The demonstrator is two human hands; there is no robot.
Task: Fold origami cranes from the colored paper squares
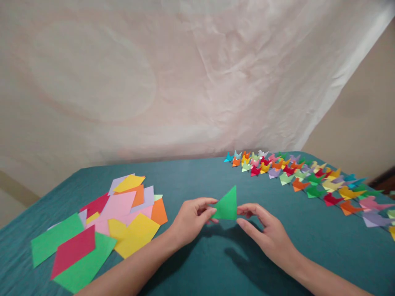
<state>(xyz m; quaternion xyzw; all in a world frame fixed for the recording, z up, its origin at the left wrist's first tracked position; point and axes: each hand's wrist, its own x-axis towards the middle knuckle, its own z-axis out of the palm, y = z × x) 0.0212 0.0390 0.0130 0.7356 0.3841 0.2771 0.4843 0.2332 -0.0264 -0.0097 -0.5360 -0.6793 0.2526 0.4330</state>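
Note:
A green folded paper triangle (227,206) is held up above the table, its tall point upward on the right side. My left hand (194,216) pinches its left corner between thumb and fingers. Close by its right edge is my right hand (267,230), thumb and fingers apart and curved toward the paper. The right fingertips are at or just beside that edge; whether they touch it I cannot tell.
Loose coloured paper sheets (119,205) lie overlapping on the left of the teal tablecloth (185,181). Rows of small folded paper birds (314,192) stand at the back and right. Behind the table hangs a pale cloth (185,82).

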